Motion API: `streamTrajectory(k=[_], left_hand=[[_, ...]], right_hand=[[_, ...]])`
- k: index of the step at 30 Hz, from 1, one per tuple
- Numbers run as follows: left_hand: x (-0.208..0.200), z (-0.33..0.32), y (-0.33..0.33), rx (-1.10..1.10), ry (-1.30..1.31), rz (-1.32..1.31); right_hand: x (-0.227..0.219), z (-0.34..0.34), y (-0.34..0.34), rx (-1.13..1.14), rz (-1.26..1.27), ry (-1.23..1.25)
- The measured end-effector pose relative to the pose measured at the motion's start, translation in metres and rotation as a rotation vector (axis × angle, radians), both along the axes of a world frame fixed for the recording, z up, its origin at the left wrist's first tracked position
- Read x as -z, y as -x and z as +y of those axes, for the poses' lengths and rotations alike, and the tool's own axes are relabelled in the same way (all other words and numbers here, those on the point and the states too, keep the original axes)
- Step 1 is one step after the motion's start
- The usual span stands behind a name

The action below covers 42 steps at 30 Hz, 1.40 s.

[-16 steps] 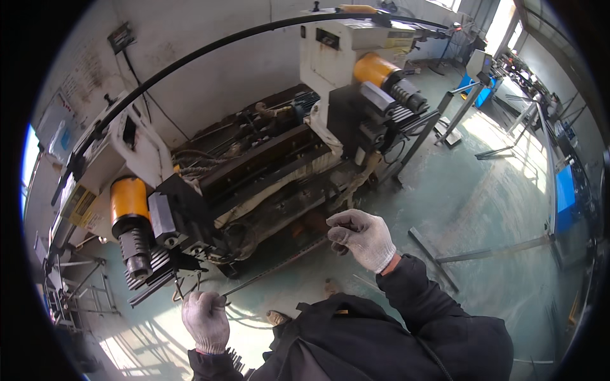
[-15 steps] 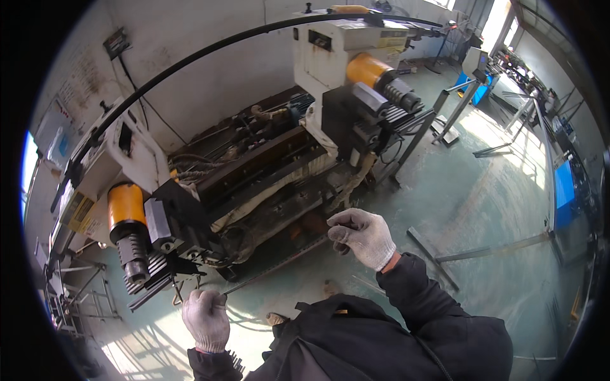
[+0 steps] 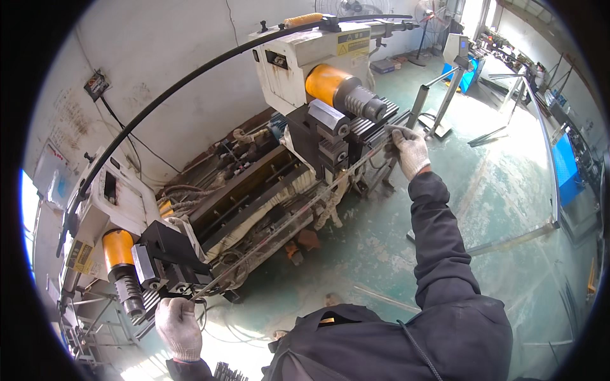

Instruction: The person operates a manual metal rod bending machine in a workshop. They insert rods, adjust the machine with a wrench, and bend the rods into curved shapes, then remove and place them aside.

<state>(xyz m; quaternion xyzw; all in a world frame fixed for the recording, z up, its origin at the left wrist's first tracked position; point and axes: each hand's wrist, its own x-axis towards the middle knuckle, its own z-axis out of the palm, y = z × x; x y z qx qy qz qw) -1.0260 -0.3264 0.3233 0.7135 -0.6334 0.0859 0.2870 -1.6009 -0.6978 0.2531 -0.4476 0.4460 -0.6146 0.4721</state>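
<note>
The thin bar [image 3: 305, 207] slanted across the middle of the view, from seven-thirty up toward two o'clock, in front of the white-and-black machine [image 3: 276, 75]. At seven-thirty the gloved left hand [image 3: 178, 329] had its fingers narrowed around the bar's lower end; at two o'clock the gloved right hand [image 3: 408, 150] gripped its upper end. Orange cylinders sat at half past eight [image 3: 118, 249] and twelve-thirty [image 3: 330, 84], and the green floor [image 3: 381, 238] spread toward four.
</note>
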Motion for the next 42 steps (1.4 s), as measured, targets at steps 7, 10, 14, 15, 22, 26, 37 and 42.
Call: streamTrajectory(k=[7, 10, 14, 15, 22, 26, 37, 42], left_hand=[[0.0, -0.025, 0.044, 0.044, 0.035, -0.016], [0.001, -0.032, 0.055, 0.024, 0.014, -0.023], [0.0, -0.037, 0.06, -0.012, 0.006, -0.027], [-0.001, -0.038, 0.059, -0.02, 0.007, -0.025], [0.002, -0.038, 0.053, -0.043, -0.009, 0.002], [0.004, -0.041, 0.049, -0.047, -0.022, 0.0], [0.004, -0.052, 0.039, 0.003, 0.024, -0.005], [0.001, -0.054, 0.03, 0.025, 0.02, -0.011]], right_hand=[[0.017, -0.053, -0.002, 0.297, -0.114, -0.016], [0.021, -0.069, 0.0, 0.317, -0.119, -0.01], [0.027, -0.081, -0.002, 0.317, -0.152, -0.014], [0.028, -0.083, -0.003, 0.304, -0.176, -0.025], [0.031, -0.089, -0.012, 0.314, -0.181, 0.025], [0.032, -0.09, -0.013, 0.332, -0.166, 0.043], [0.029, -0.096, -0.027, 0.435, -0.215, 0.095], [0.025, -0.091, -0.031, 0.468, -0.085, 0.064]])
